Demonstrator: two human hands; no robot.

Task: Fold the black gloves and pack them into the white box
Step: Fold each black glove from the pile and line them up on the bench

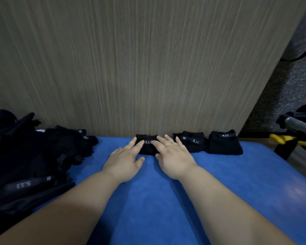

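Note:
A folded black glove with a white 5.11 label lies at the far edge of the blue table, against the wooden panel. My left hand and my right hand rest flat on it with fingers spread, one on each side of the label. To its right sit two more folded black gloves in a row. A heap of unfolded black gloves covers the table's left side. No white box is in view.
A tall wood-grain panel stands right behind the table's far edge. Beyond the right edge are a grey bar, a yellow-handled tool and speckled floor. Bare blue surface lies between my forearms.

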